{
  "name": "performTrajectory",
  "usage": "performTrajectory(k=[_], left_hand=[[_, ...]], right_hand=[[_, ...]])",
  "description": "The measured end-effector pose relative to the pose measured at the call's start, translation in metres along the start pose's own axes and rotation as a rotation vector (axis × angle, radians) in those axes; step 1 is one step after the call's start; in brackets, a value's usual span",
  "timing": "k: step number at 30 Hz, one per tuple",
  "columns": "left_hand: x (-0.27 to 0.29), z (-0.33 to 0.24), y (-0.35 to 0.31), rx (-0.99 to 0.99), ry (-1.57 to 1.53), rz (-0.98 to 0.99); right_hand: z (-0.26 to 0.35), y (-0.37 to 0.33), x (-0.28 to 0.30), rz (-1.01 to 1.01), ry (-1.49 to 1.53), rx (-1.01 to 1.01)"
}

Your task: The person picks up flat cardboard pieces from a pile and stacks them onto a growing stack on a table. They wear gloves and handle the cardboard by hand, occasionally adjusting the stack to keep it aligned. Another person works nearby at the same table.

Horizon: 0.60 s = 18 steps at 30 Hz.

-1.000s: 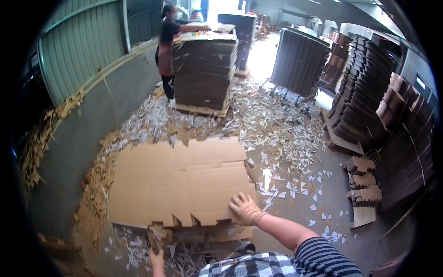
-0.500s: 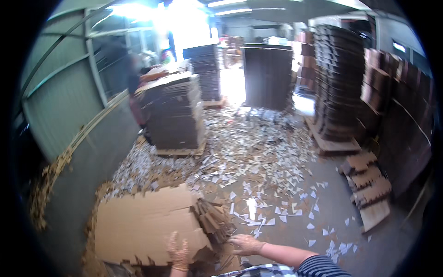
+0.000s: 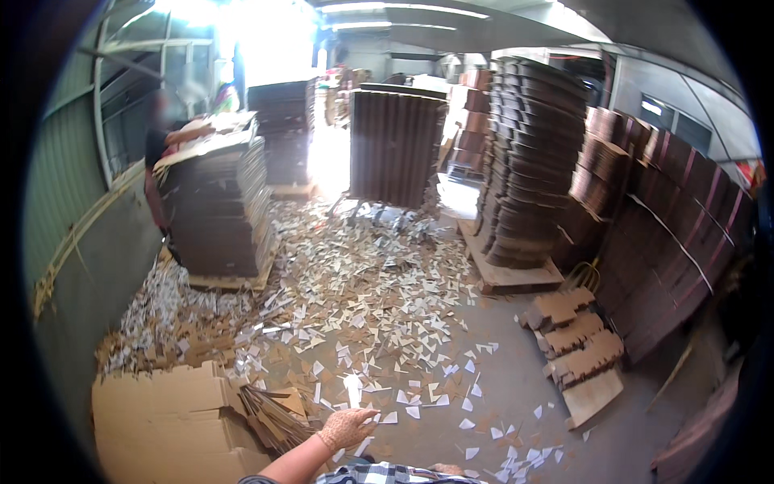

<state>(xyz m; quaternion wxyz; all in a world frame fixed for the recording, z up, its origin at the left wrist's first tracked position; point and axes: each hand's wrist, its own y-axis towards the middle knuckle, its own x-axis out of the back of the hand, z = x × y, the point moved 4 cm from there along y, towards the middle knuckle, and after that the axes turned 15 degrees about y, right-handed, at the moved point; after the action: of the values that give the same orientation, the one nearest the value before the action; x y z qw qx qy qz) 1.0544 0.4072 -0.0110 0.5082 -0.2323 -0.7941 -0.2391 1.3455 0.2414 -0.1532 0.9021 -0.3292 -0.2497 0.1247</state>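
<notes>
Left hand (image 3: 347, 427) out front, fingers loosely stretched, seemingly empty, just right of the cardboard stack (image 3: 161, 411) near the floor's (image 3: 504, 343) near-left corner, stack's far edge running left to right; right hand (image 3: 447, 468), mostly cropped, sits farther away, grip unreadable.

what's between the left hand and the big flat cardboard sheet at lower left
Fanned cardboard strips lie between the left hand and the flat cardboard sheet, along the sheet's right side. Whether they are edges of layers underneath is unclear. Nothing else visible stands between.
</notes>
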Motion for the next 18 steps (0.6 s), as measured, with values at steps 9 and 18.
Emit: performTrajectory(k=[9, 18], left_hand=[[-0.037, 0.145, 0.13, 0.05, 0.069, 0.282], [0.092, 0.322, 0.319, 0.29, 0.081, -0.061]], right_hand=[[0.153, 0.178, 0.147, -0.158, 0.03, 0.033], [0.341, 0.381, 0.276, -0.173, 0.014, 0.072]])
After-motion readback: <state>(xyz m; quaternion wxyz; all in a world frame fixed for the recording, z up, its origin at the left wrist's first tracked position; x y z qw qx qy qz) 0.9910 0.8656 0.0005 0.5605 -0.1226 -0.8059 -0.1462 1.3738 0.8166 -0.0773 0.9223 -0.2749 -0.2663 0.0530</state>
